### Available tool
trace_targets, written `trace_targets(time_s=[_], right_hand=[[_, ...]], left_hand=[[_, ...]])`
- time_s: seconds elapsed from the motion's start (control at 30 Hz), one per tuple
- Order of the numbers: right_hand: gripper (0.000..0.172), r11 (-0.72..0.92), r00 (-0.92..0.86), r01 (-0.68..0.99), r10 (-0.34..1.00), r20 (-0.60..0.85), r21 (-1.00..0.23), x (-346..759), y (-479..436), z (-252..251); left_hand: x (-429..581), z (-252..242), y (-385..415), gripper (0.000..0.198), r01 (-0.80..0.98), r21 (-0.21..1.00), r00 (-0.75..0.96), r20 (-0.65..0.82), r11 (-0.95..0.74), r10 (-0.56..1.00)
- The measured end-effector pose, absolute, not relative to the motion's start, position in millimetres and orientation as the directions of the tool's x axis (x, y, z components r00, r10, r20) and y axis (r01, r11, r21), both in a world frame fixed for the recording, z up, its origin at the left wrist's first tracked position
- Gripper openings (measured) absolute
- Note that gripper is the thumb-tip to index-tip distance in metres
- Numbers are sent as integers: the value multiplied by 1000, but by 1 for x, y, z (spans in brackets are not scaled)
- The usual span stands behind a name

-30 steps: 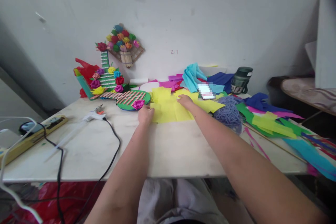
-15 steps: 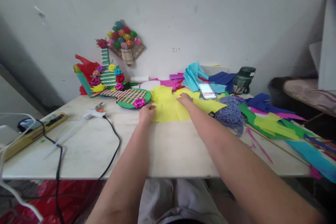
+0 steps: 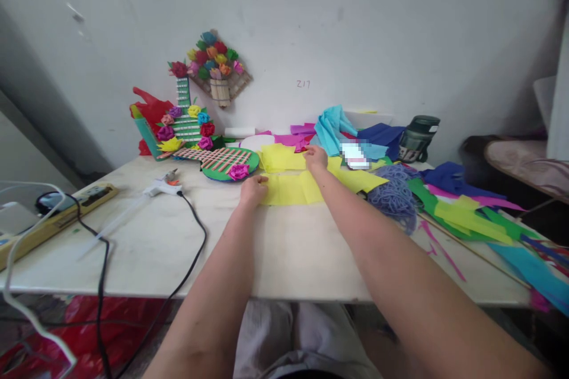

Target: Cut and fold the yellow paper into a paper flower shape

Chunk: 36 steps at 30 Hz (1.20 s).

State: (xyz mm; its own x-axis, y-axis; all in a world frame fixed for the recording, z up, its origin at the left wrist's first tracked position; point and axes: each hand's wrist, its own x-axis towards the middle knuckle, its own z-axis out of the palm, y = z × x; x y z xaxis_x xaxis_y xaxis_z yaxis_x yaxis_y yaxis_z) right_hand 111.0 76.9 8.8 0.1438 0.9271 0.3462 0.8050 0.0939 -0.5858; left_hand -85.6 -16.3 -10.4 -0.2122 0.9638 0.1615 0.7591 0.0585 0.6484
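Yellow paper sheets (image 3: 291, 186) lie on the white table (image 3: 284, 249) in front of me. My left hand (image 3: 252, 189) rests curled on the left edge of the front yellow sheet, fingers pressing it down. My right hand (image 3: 316, 157) lies further back, fingers bent, touching the rear yellow sheet near a pink paper scrap (image 3: 302, 143). Whether the right hand pinches anything is hard to make out.
A glue gun (image 3: 157, 189) with a black cord lies to the left, beside a power strip (image 3: 57, 219). Paper-flower crafts (image 3: 191, 130) stand at the back left. Purple yarn (image 3: 391, 195), coloured paper piles (image 3: 462, 207) and a green mug (image 3: 418, 137) fill the right.
My right hand has slid further back over the yellow paper toward the pink scraps. The left hand has stayed on the sheet's left edge.
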Motion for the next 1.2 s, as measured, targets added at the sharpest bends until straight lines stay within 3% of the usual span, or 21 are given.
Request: trace_targets(time_s=[0.1, 0.2, 0.3, 0.37, 0.43, 0.57, 0.83, 0.97, 1.2], right_hand=[[37, 232, 246, 566, 868, 431, -791, 109, 74, 25], [34, 302, 284, 305, 876, 389, -903, 104, 59, 40], [26, 302, 186, 38, 935, 304, -953, 102, 36, 44], [18, 242, 84, -41, 968, 238, -969, 105, 20, 37], [16, 112, -45, 13, 993, 111, -994, 110, 8, 24], [17, 7, -83, 162, 996, -6, -987, 117, -2, 1], [20, 105, -27, 332, 994, 102, -937, 113, 4, -13], [18, 158, -11, 419, 986, 169, -894, 113, 6, -18], [18, 81, -62, 316, 996, 65, -945, 107, -8, -9]], left_hand=[[-84, -10, -19, 42, 752, 658, -189, 162, 37, 969], [-85, -13, -17, 40, 734, 679, -176, 165, 18, 970], [-88, -19, -12, 35, 695, 719, -179, 177, -3, 968], [-91, -23, -8, 33, 665, 747, -193, 177, -4, 965], [-94, -25, -6, 31, 641, 767, -198, 166, 0, 966], [-96, -26, -7, 31, 538, 843, -172, 109, 0, 979], [-98, -23, -5, 28, 400, 913, -290, 36, 87, 956], [-99, -22, -8, 29, 417, 908, -223, 64, 36, 973], [-101, -30, -4, 22, 503, 864, -211, 152, -26, 966]])
